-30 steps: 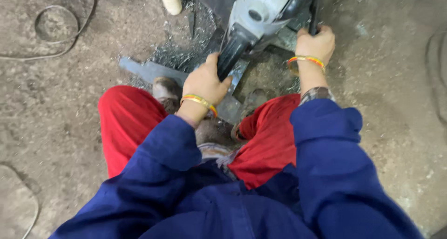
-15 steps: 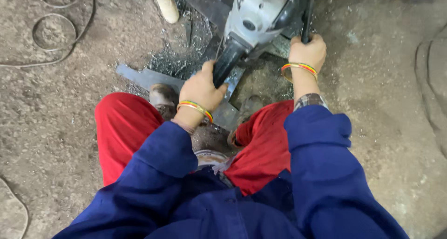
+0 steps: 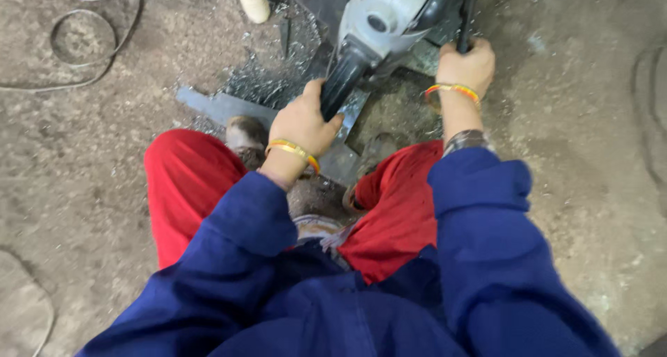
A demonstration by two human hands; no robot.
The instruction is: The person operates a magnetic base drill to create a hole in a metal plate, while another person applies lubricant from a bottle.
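Note:
A large grey angle grinder (image 3: pixel 389 20) with a black rear handle is held over flat metal plates (image 3: pixel 229 107) on the ground. My left hand (image 3: pixel 303 123) is closed around the black rear handle. My right hand (image 3: pixel 467 66) grips the thin black side handle that rises on the grinder's right. Both wrists carry orange and yellow bands. I squat in red trousers and a blue jacket, with my shoes (image 3: pixel 244 133) resting on the plates. The grinder's disc is out of view past the top edge.
Metal shavings (image 3: pixel 271 79) lie scattered around the plates. A coiled cable (image 3: pixel 83 44) rests on the dirt floor at upper left. A pale shoe tip (image 3: pixel 251 1) of another person shows at the top. More cable loops lie at the right edge (image 3: pixel 649 114).
The grinder and both hands have shifted slightly up and to the right in view. Both hands keep the same grip on the handles.

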